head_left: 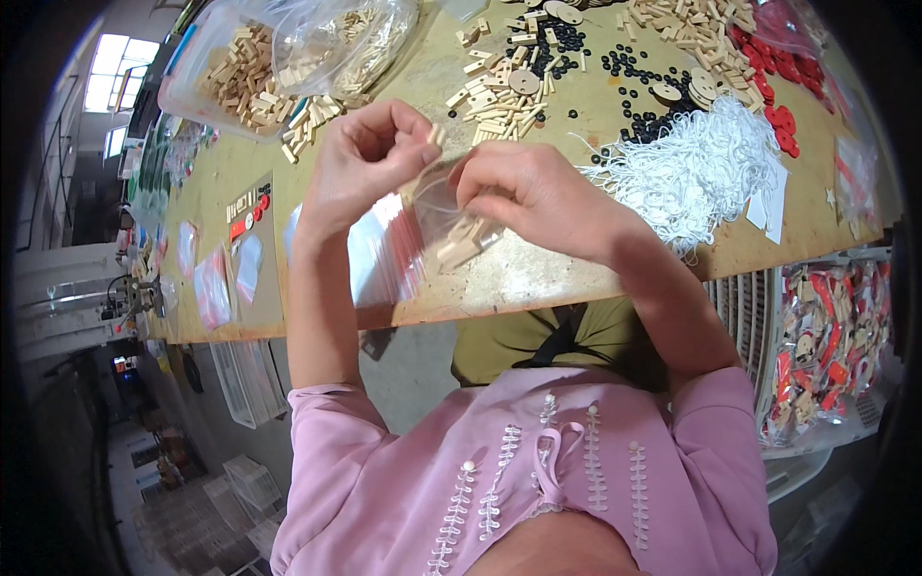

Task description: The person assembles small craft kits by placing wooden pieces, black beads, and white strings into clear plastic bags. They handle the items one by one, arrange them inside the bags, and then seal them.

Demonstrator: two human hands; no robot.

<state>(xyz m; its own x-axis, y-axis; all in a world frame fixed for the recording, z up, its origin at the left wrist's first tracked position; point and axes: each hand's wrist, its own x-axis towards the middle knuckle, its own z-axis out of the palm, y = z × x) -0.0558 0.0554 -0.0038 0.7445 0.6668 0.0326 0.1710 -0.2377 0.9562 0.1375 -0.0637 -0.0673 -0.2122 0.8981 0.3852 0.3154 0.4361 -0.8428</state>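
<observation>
My left hand (360, 158) pinches a small pale wooden piece (437, 135) between thumb and fingertips, just above the mouth of a clear plastic bag (434, 206). The bag hangs from my right hand (543, 197), whose fingers are closed on its upper edge. Several wooden pieces (465, 242) lie in the lower part of the bag. Beneath my left forearm, a fanned stack of flat clear bags (376, 259) with red edges rests at the table's front.
Loose wooden blocks (495, 96), black rings (639, 115), red parts (783, 125) and a heap of white string (687, 173) spread over the table (562, 283). A tub of blocks (192, 91) stands far left. Filled bags (816, 346) fill a crate at right.
</observation>
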